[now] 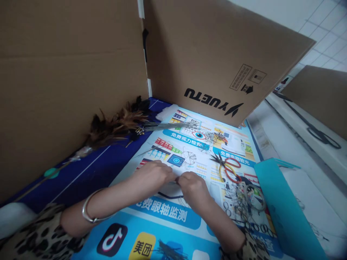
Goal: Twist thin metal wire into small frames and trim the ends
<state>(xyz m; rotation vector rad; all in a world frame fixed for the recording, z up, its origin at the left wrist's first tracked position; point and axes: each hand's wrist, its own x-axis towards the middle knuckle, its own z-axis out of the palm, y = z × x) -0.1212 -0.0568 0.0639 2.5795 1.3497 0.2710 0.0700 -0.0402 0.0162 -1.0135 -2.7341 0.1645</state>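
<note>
My left hand (153,173) and my right hand (193,186) meet knuckle to knuckle over a printed poster (168,216) that covers the table. Both are closed in a pinch around something small between the fingertips; I cannot make out what it is. A silver bangle (89,209) sits on my left wrist. A thin wire loop piece (188,159) lies just beyond the hands. Red-handled scissors (230,169) lie to the right of my right hand, with dark feathers at their tips.
A pile of brown and black feathers (116,126) with a bundle of thin wires (168,125) lies at the back left. Small metal rings and wire parts (244,206) are scattered at right. Cardboard walls (67,90) stand behind. A teal paper bag (284,209) lies at right.
</note>
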